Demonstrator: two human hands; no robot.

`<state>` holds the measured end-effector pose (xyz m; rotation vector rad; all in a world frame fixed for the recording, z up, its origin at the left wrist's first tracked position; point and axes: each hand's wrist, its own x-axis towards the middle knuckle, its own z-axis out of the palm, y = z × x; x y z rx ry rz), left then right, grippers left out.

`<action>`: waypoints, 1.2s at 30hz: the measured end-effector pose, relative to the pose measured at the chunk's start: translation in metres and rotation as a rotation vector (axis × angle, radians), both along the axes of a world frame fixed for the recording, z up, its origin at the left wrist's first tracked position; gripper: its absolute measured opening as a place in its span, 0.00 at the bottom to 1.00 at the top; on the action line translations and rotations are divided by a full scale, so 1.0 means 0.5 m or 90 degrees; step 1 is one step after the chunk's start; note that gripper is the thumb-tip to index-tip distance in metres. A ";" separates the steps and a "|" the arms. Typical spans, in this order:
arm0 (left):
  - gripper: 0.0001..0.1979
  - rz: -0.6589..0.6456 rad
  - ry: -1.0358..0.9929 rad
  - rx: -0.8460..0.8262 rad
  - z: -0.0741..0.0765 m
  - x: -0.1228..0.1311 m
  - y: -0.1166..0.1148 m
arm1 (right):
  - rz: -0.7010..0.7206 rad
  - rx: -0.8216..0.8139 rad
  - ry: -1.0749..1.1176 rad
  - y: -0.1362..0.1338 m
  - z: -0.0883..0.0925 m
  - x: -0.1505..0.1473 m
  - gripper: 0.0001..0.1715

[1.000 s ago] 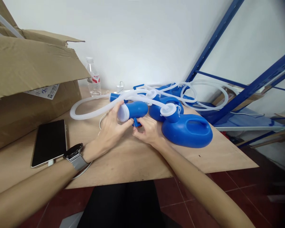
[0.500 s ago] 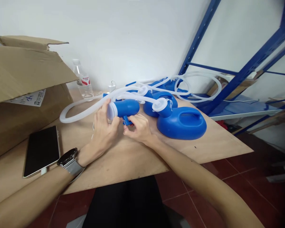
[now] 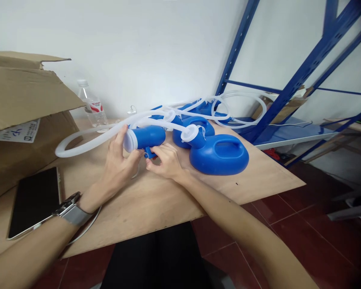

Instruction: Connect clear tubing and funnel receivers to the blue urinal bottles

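Observation:
My left hand [image 3: 118,164] grips the white-rimmed end of a blue cylindrical urinal funnel [image 3: 152,136], fingers at its left side and thumb low near the clip. Just beneath the funnel, my right hand [image 3: 167,162] pinches a small blue plastic clip [image 3: 150,152] between thumb and fingers. A translucent white hose [image 3: 84,149] loops behind my left hand; where it joins the funnel is hidden. To the right lies a blue urinal bottle [image 3: 221,160] with a handle opening and a white cap [image 3: 189,133]. A second blue bottle [image 3: 200,124] is partly hidden behind it.
On the left, an open cardboard box [image 3: 30,92] stands beside a clear water bottle [image 3: 93,108]. A black-screened tablet [image 3: 34,200] lies near my left wrist. More coiled hose [image 3: 252,94] rests at the back right, by a blue metal shelf rack [image 3: 276,114].
The view has turned slightly right, so everything sits further left in the picture. Both hands keep the same hold on the funnel and the clip.

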<state>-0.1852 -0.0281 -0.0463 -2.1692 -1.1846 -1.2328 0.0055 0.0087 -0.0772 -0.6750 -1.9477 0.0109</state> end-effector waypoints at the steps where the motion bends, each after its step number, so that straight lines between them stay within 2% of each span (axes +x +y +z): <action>1: 0.10 -0.018 0.025 0.015 0.005 -0.001 0.001 | 0.004 0.013 -0.012 0.005 0.000 0.005 0.13; 5: 0.08 -0.084 0.166 0.061 0.030 -0.006 -0.008 | 0.005 0.062 -0.020 0.018 -0.004 0.017 0.14; 10: 0.08 -0.119 0.187 0.013 0.054 -0.008 -0.026 | 0.033 0.089 -0.008 0.022 0.000 0.019 0.16; 14: 0.12 -0.122 0.195 0.015 0.057 -0.010 -0.028 | 0.041 0.121 0.000 0.022 0.008 0.022 0.14; 22: 0.26 -0.122 0.146 0.035 0.048 -0.014 -0.025 | 0.046 0.116 -0.017 0.021 0.009 0.029 0.18; 25: 0.26 -0.117 0.131 0.030 0.048 -0.013 -0.028 | 0.044 0.071 -0.047 0.021 0.006 0.032 0.23; 29: 0.24 -0.080 0.107 0.041 0.049 -0.013 -0.029 | 0.036 -0.051 -0.106 0.021 0.000 0.032 0.32; 36: 0.24 -0.072 0.100 0.065 0.055 -0.018 -0.025 | 0.033 -0.203 -0.019 0.009 0.006 0.022 0.41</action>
